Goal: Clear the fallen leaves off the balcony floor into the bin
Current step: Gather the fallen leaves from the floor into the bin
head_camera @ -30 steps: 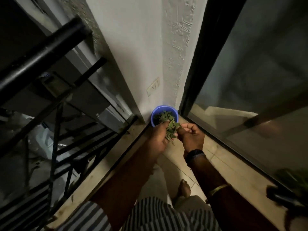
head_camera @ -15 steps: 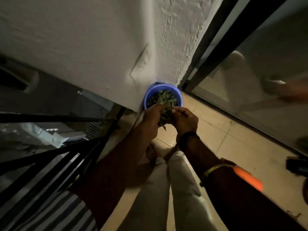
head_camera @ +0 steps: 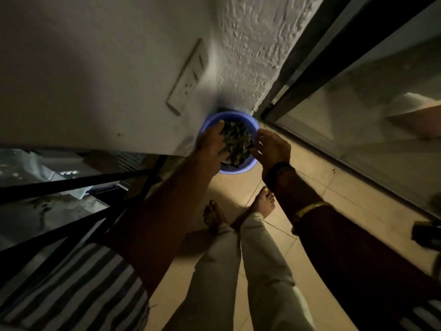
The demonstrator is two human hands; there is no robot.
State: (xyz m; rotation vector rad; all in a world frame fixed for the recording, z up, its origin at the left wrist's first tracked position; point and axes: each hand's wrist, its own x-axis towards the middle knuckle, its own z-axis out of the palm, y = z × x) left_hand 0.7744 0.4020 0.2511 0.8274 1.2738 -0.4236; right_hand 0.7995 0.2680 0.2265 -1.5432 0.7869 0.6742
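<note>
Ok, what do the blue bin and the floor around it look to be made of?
The blue bin looks like moulded plastic: uniform colour, thin smooth rim, soft sheen. The floor looks like glazed ceramic tile: straight grout lines and a dull reflection, though the dim light leaves the exact finish open. The leaves inside look dry and curled.

A white wall (head_camera: 107,75) is filling the upper left, smooth there and turning rough and textured at its corner (head_camera: 250,51). A pale switch plate (head_camera: 187,77) is sitting on the smooth face. Beige floor tiles (head_camera: 310,187) are catching a warm, dim light. A dark-framed sliding glass door (head_camera: 358,96) is running along the right, and black metal railing bars (head_camera: 71,185) are crossing the lower left.
</note>
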